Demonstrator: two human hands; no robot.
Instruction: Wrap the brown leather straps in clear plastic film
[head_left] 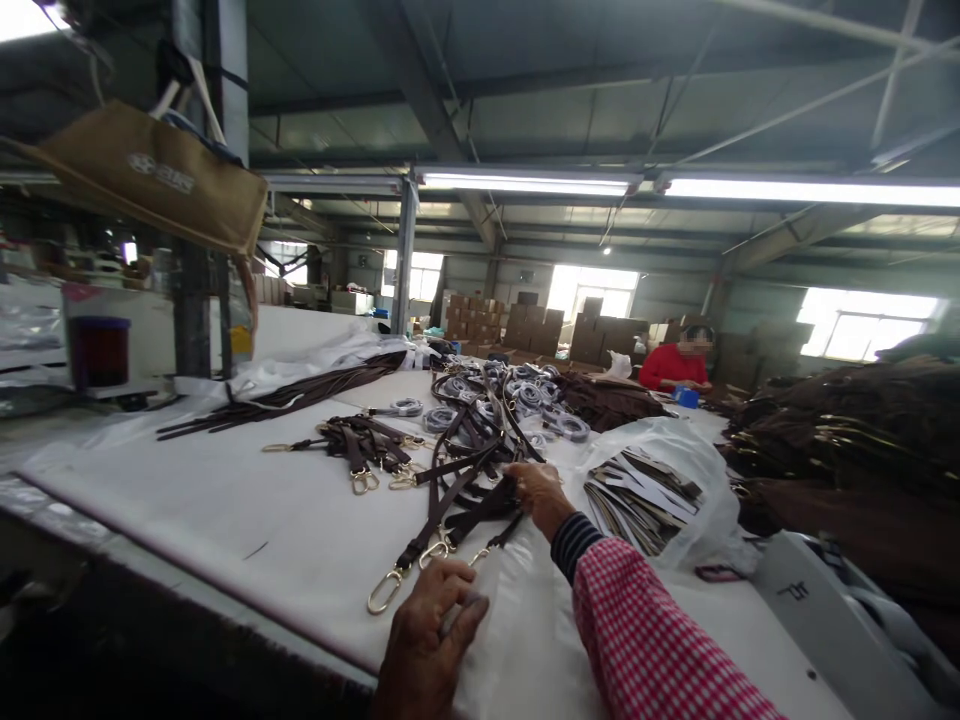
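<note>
At the middle of the worktop [225, 490], the right hand [536, 492] pinches dark brown straps [480, 512] at the near side of their tangled heap. The left hand [431, 635], at the right hand's 7 o'clock, is loosely curled; whether it grips anything I cannot tell. At its 10 o'clock, just beside it, lies a gold snap hook [396, 577] on a strap's end. From the right hand, a smaller bunch of clipped straps [360, 440] sits at 9 o'clock, plastic-wrapped coils [529, 392] at 12, a person in red [660, 368] at 2, and a clear plastic bag [697, 450] of flat strips [637, 500] at 3.
</note>
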